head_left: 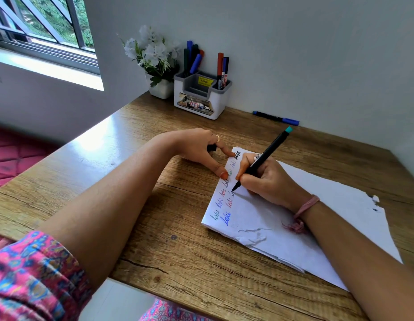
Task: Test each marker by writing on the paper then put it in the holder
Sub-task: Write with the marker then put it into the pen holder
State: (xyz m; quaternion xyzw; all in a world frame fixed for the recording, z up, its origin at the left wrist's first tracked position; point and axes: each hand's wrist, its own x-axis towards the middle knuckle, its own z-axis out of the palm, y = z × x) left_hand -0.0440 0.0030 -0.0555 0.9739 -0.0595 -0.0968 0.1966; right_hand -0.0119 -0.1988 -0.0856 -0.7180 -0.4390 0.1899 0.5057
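Pinning the paper (pixel 282 218) w/ thumb & forefinger, left hand (pixel 199 149) curls its other fingers round a black cap. Marker (pixel 261 159): black barrel, teal end, axis slanted, tip down-left on paper, teal end up-right. Right hand (pixel 268 179) grips it in a writing pinch, barrel rising above knuckles. Holder (pixel 201 96) at bench (pixel 178 251) rear.

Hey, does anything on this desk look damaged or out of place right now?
The paper is torn and ragged at its near edge and far right corner. One blue-capped marker lies loose by the wall, outside the holder.
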